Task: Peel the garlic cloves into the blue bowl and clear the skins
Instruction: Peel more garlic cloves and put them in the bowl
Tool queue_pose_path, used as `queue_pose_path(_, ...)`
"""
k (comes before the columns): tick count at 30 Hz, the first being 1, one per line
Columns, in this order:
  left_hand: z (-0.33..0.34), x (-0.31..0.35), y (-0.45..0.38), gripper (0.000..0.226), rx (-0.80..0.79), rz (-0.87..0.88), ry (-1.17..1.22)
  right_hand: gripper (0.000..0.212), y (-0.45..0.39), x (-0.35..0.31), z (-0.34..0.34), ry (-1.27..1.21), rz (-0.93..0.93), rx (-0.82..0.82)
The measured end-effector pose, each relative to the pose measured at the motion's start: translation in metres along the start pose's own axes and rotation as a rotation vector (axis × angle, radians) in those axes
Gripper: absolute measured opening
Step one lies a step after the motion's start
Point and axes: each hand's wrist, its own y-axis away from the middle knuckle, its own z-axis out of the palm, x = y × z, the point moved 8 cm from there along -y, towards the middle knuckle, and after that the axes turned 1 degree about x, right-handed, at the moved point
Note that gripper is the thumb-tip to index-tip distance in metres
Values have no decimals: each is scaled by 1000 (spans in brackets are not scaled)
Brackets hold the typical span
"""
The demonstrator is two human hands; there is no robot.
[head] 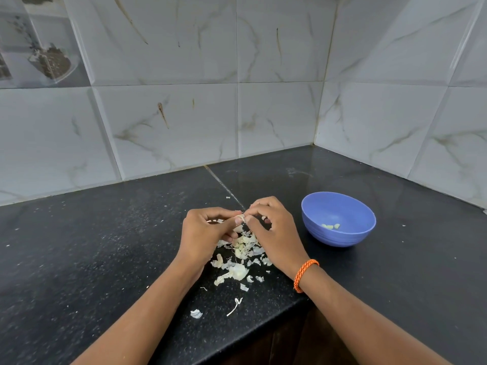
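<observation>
Two hands (241, 227), one clove (241, 217), one bowl (338, 219)

Soft, even indoor light, sharp at centre and bent at the edges.
The dark countertop (105, 246) carries a pale sheen near the corner; shadows under the forearms are faint. The wall tiles (171, 122) bow outward with wide-angle distortion, and nothing is noticeably blurred.

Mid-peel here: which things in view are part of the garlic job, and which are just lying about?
Job:
- garlic clove, pinched between left hand and right hand
- blue bowl holding peeled cloves
- skins heaped on the counter

Lying about:
- orange wristband
- picture tile on the wall
</observation>
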Motion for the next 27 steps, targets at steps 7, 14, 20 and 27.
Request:
queue_pose_path(7,-3,1,1,11,-2,-3,36,11,2,2,0,-232,115,-39)
queue_pose_path(14,6,4,2,18,-90,21,32,22,0,2,1,-234,102,-99)
queue_pose_path(20,11,5,3,14,-148,2,67,24,-1,5,6,-250,120,-164)
queue_pose_path(27,3,5,1,18,-93,-13,108,24,2,5,9,-139,144,-217)
